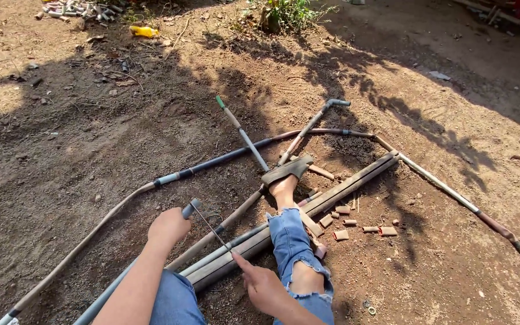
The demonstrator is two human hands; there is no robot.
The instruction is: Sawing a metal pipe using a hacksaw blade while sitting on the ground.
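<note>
Head view shows me both hands low in the frame over bare dirt ground (91,132). My left hand (168,227) is curled closed around the handle end of a hacksaw (207,224), whose thin blade runs diagonally down toward the right. My right hand (261,286) rests at the blade's far end with the index finger stretched out against it and the other fingers folded; I cannot tell whether it actually grips anything. The blade sits across a bundle of long pipes (308,203) lying side by side on the ground. A sandalled foot (286,173), on a leg in ripped jeans, presses on the pipes farther along. Short cut pipe pieces (362,227) lie scattered just beside the bundle. Bolt cutters (278,135) lie crossed beyond the foot, over a long bent pipe (212,162).
</note>
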